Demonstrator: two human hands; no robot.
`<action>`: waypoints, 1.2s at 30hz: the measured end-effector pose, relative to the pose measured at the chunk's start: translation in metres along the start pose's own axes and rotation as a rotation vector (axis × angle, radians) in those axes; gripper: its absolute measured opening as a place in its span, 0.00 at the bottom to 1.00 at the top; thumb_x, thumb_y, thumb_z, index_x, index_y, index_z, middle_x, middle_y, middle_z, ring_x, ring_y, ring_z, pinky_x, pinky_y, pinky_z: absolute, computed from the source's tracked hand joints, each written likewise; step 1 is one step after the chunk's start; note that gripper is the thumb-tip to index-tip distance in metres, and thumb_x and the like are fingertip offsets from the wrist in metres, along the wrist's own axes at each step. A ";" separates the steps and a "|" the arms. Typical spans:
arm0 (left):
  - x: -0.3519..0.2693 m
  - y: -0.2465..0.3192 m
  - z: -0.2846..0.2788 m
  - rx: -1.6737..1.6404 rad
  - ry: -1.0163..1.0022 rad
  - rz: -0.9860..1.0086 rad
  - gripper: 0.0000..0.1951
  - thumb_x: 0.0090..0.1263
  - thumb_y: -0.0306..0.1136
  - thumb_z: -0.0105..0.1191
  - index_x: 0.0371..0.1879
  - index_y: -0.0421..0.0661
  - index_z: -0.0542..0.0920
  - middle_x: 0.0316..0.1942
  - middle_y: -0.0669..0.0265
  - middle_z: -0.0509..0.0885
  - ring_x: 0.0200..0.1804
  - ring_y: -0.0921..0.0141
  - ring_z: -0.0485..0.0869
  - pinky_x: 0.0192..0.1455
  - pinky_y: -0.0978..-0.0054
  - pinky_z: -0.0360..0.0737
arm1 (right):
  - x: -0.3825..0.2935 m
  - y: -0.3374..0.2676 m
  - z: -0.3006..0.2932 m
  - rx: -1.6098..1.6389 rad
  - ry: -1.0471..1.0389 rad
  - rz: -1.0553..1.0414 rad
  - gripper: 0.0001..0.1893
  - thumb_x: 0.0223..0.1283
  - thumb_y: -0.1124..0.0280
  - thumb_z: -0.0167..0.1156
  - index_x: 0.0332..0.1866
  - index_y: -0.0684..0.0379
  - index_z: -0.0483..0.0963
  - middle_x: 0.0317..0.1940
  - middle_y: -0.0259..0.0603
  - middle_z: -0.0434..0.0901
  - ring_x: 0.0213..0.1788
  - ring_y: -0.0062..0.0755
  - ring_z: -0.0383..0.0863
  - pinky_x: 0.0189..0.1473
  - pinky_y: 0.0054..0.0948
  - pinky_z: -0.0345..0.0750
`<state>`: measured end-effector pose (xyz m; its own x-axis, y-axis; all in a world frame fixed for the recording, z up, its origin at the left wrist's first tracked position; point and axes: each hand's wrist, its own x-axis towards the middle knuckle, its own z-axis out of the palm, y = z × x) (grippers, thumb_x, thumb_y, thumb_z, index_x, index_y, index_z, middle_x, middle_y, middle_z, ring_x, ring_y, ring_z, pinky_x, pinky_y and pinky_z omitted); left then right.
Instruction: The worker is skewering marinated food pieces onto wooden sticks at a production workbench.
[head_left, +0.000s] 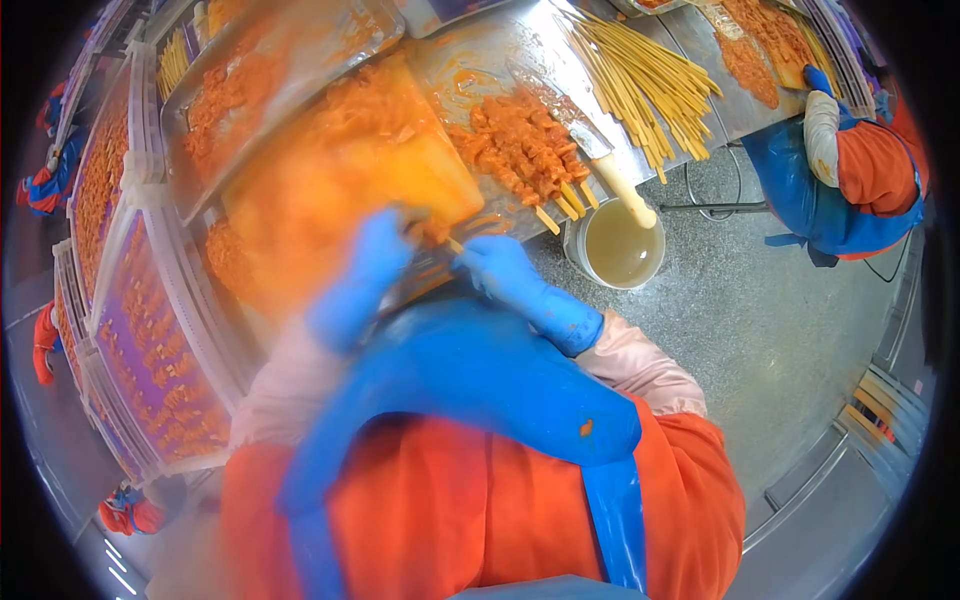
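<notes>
My right hand (499, 264), in a blue glove, grips the end of a flat wooden skewer (454, 245). Pieces of orange-red marinated meat (431, 231) sit on that skewer, and my blue-gloved left hand (381, 244) has its fingers at them. Blur keeps me from seeing exactly how the left fingers hold the meat. Behind both hands lies a yellow cutting board (431, 169) smeared with marinade. Several finished meat skewers (525, 142) lie side by side just right of the board, their wooden ends toward me.
A knife (626, 187) overhangs the table edge above a bucket of cloudy liquid (619, 247). Bare skewers (645, 82) are heaped at the back right. A metal tray of meat (247, 97) stands at left, beside plastic crates (161, 360) of skewers. A co-worker (862, 165) stands at right.
</notes>
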<state>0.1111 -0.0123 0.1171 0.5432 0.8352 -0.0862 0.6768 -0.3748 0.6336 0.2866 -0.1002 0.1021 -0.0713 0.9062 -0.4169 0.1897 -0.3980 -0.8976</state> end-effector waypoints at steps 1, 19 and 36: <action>-0.001 -0.012 -0.003 -0.114 -0.035 0.045 0.11 0.56 0.25 0.53 0.38 0.44 0.81 0.32 0.56 0.81 0.34 0.59 0.80 0.39 0.69 0.76 | -0.007 -0.004 -0.006 0.110 -0.045 0.116 0.10 0.55 0.68 0.52 0.27 0.62 0.77 0.15 0.39 0.74 0.15 0.25 0.71 0.19 0.23 0.67; -0.002 -0.032 -0.005 -0.011 0.146 0.032 0.09 0.50 0.28 0.59 0.32 0.43 0.81 0.29 0.61 0.76 0.33 0.66 0.78 0.34 0.73 0.75 | -0.081 0.018 -0.066 0.196 -0.104 0.339 0.10 0.58 0.68 0.53 0.32 0.65 0.77 0.15 0.37 0.74 0.16 0.22 0.74 0.20 0.19 0.70; -0.023 -0.054 -0.014 0.068 -0.003 0.104 0.07 0.53 0.24 0.55 0.31 0.47 0.81 0.31 0.60 0.78 0.34 0.61 0.78 0.36 0.71 0.75 | -0.087 0.007 -0.069 0.168 -0.153 0.384 0.10 0.54 0.69 0.53 0.31 0.62 0.79 0.14 0.36 0.73 0.17 0.22 0.72 0.22 0.22 0.68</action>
<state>0.0552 -0.0055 0.0963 0.6131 0.7896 -0.0250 0.6489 -0.4853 0.5860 0.3615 -0.1723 0.1423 -0.1730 0.6617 -0.7295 0.0700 -0.7306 -0.6793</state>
